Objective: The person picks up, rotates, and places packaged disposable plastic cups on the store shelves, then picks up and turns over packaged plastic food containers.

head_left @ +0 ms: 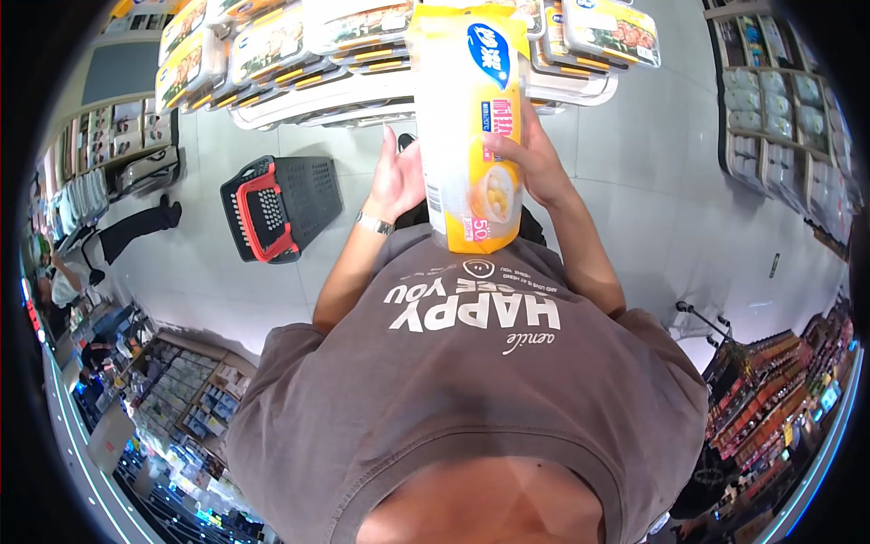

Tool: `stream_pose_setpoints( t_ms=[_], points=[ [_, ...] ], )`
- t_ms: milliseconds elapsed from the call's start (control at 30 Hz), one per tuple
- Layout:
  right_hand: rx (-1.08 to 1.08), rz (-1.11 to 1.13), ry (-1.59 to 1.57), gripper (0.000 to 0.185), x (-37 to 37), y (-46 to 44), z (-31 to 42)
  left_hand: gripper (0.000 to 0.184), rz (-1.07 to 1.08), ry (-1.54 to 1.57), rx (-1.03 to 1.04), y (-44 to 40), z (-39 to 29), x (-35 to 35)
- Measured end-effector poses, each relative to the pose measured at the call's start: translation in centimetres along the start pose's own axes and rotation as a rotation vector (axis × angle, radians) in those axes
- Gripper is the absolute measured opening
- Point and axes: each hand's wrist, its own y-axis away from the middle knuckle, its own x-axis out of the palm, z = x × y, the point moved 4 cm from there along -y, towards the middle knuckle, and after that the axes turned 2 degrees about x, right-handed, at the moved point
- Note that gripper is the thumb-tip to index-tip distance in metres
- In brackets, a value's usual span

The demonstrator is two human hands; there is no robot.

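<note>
Packaging of glossy yellow and white plastic (462, 131), tall and printed with a bowl picture, is lying between the two hands in front of the chest, its printed face turning toward the head camera. The bare right hand (542, 168) is holding it by the right edge, thumb crossing the front and fingers disappearing behind. Holding it well is probably calling for light, flat thumb pressure, so the film is not creasing, and for some support on the far side, since a one-edge grip may be letting it twist. The bare left hand (396, 177) is standing wide just beside the left edge, thumb spreading away from the palm (whether its hidden fingertips are touching the back, I cannot tell), and its wrist is wearing a silver metal band (374, 223). The near end of the packaging is overlapping the grey-brown cotton T-shirt (471, 381) in this view. Beyond the far end, stacked clear plastic boxes with yellow-edged food labels (267, 50) are filling a display, while a dark grey plastic basket with a red handle (313, 195) is resting on the pale tiled floor (376, 91), left of the left hand.
</note>
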Motion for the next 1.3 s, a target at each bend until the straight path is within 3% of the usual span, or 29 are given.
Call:
stream_pose_setpoints(
  t_ms=[167,267,367,500,600,700,800,1000,1100,1200,1300],
  points=[
    [-0.048,-0.025,0.103,0.071,0.9,0.8,0.8,0.086,-0.063,-0.458,0.098,-0.6,0.8,0.2],
    [-0.049,-0.038,0.13,0.072,0.6,1.3,0.7,0.067,-0.033,-0.303,0.129,-0.6,1.2,-0.2],
    [-0.081,-0.128,0.271,0.073,0.2,1.7,0.8,0.06,-0.138,-0.378,0.206,-0.5,1.0,0.9],
    [-0.2,-0.259,0.44,0.078,0.0,2.4,0.9,0.053,-0.246,-0.657,0.394,-0.5,0.8,1.5],
    [-0.292,-0.205,0.641,0.087,1.2,2.8,1.2,0.051,-0.31,-0.877,0.555,-0.3,0.9,5.5],
    [-0.386,-0.195,0.592,0.096,1.6,2.8,1.5,0.051,-0.376,-1.072,0.664,-0.1,1.4,6.9],
    [-0.257,-0.159,0.362,0.1,1.0,2.8,1.0,0.054,-0.386,-1.072,0.667,0.3,1.3,7.4],
    [-0.149,-0.13,0.251,0.093,0.0,3.6,1.3,0.056,-0.358,-1.038,0.649,0.5,1.6,6.5],
    [-0.162,-0.092,0.135,0.086,-0.5,3.7,0.9,0.059,-0.238,-0.865,0.61,0.1,1.8,7.3],
    [-0.135,-0.069,0.061,0.081,-0.9,3.8,0.3,0.063,-0.18,-0.55,0.326,-0.1,2.7,6.2],
    [-0.142,-0.022,0.037,0.079,-0.8,4.0,0.6,0.062,-0.17,-0.468,0.237,-0.2,2.8,5.3]
  ],
)
